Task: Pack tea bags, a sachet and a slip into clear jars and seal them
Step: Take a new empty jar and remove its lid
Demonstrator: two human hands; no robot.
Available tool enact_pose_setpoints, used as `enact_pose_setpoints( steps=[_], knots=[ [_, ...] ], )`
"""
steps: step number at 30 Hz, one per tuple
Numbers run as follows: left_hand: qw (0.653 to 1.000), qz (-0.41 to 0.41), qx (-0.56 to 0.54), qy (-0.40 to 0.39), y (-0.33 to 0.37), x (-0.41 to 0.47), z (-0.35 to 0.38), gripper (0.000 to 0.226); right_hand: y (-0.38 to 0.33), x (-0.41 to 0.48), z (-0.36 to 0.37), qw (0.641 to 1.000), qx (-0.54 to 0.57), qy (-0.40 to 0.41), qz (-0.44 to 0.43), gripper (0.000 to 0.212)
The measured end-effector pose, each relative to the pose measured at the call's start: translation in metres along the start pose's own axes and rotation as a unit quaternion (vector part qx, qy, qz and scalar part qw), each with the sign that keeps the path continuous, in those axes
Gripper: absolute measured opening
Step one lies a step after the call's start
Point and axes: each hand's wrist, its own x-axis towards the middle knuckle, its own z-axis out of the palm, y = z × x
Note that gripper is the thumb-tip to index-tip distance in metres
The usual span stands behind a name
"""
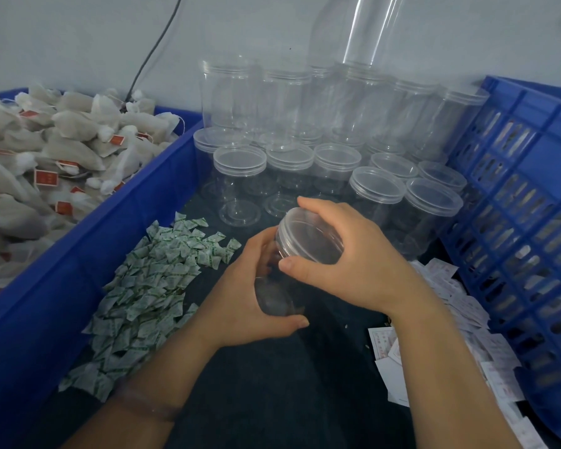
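Glossy clear plastic jar (285,273); matt blue plastic crate (531,222); gauzy tea bags (62,150).

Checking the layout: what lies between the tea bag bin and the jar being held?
The head view shows the loose pile of green-printed sachets between the blue tea bag bin and the held jar.
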Motion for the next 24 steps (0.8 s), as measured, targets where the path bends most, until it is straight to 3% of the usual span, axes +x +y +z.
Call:
enact_pose_setpoints(
  steps=[11,16,24],
  knots=[
    [0.998,-0.015,-0.04,-0.049,-0.0056,-0.0029,0.0021,0.094,-0.0005,-0.0024,-0.0047,0.996,0.042,-0.07,-0.036,0.074],
    [1.0,-0.004,-0.008,-0.017,-0.0056,-0.001,0.0027,0.099,-0.0028,-0.0003,-0.0018,0.997,-0.058,-0.031,0.043,0.116],
    [0.999,0.001,-0.03,-0.015,-0.0022,-0.0018,0.0028,0.095,-0.0034,-0.0008,0.0005,1.0,0.01,-0.007,-0.003,0.072]
  ],
)
